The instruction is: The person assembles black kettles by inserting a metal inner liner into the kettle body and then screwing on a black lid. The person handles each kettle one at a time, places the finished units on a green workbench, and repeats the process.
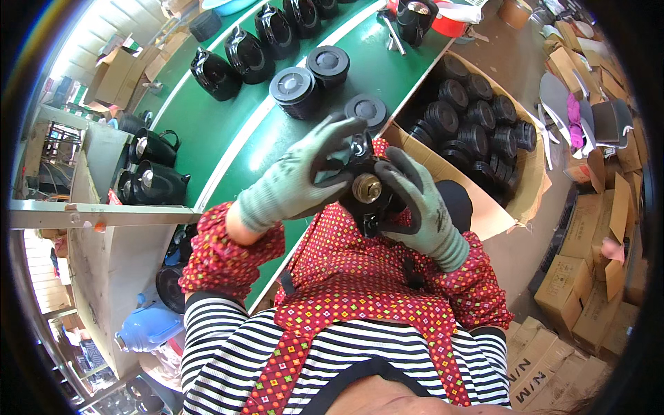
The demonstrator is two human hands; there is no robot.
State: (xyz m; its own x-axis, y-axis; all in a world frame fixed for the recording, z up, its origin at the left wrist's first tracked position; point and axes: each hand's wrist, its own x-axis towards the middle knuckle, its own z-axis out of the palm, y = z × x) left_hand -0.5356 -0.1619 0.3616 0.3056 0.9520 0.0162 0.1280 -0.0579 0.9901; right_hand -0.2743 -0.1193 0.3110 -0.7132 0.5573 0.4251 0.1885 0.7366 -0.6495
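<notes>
Both my hands wear pale green knit gloves with dark grey palms and fingers. Between them, in front of my chest, is a glossy black vessel-like part [361, 209] with a round brass-coloured fitting [366, 187] facing up. My left hand [301, 169] has its fingers curved around the part's left and far side, thumb close to the fitting. From the right, my right hand [423, 211] grips the part, its fingers bent against the side. The part's underside is hidden. Just beyond my hands, black round ribbed discs [292, 84] stand stacked on the green table [238, 128].
Several glossy black jugs [216, 73] stand in a row at the far left. At right, an open cardboard box [508, 207] holds many black discs. More jugs [161, 182] sit by a metal rail [104, 215]. Cartons [564, 290] are piled at far right.
</notes>
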